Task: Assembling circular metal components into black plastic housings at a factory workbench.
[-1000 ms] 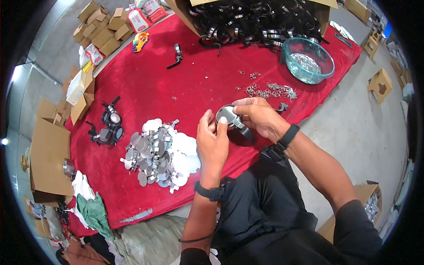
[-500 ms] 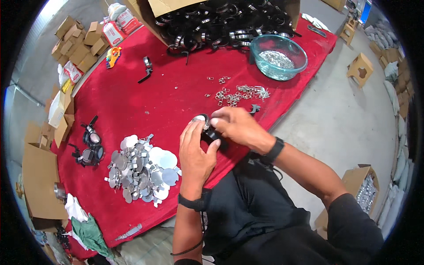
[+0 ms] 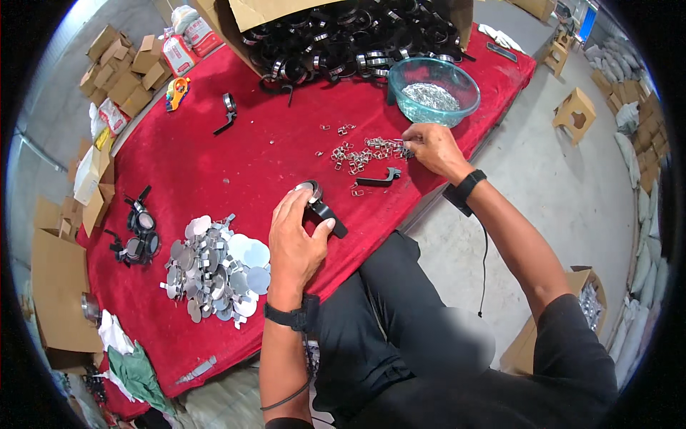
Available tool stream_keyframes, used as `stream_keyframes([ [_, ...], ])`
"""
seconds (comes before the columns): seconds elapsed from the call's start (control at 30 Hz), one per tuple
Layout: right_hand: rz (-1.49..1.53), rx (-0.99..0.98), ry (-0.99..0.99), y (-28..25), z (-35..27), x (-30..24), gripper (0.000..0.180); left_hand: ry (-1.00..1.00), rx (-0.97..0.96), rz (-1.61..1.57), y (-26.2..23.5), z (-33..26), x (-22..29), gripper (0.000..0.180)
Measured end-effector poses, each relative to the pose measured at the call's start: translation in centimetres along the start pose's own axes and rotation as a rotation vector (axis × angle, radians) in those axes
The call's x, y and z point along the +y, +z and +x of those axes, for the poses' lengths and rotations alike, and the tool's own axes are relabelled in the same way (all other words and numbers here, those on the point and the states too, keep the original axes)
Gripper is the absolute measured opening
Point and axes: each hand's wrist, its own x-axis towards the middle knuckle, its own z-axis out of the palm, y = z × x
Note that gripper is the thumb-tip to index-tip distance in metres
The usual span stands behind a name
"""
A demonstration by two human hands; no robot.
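The left hand [image 3: 299,239] has its grip closed partway around a black ring piece [image 3: 329,217], fingers on its metal rim and thumb beside its arm, at the near side of the red-covered bench [image 3: 179,154]. To the right and farther off, the right hand [image 3: 436,150] bunches its fingertips at the right end of the metal clips [image 3: 354,156]; whether that grip has one, I cannot tell. A black lever [image 3: 375,181] lies just nearer; a teal bowl [image 3: 468,101] stands beyond.

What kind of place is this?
Probably a workshop: a red cloth-covered table holds a heap of flat, silvery discs and a round, see-through teal bowl of small shiny metal parts.
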Motion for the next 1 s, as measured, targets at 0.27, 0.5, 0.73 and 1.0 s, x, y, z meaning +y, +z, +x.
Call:
stream_keyframes([
  [0.27, -0.181, -0.021, -0.085, 1.8, 1.0, 0.2, 0.019, -0.018, 0.022, -0.010, 0.0, -0.3, 0.0, 0.062],
  [0.5, -0.106, 0.117, -0.143, 1.3, 0.1, -1.6, 0.015, -0.031, 0.016, -0.056, 0.1, -0.3, 0.3, 0.061],
  [0.73, -0.020, -0.174, -0.523, 4.1, -4.3, -8.2, 0.012, -0.009, 0.035, -0.063, 0.4, -0.4, -0.3, 0.060],
  [1.0, -0.316, -0.164, -0.432, 6.4, -5.4, -8.8, 0.009, 0.009, 0.065, -0.071, 0.4, -0.4, -0.6, 0.059],
])
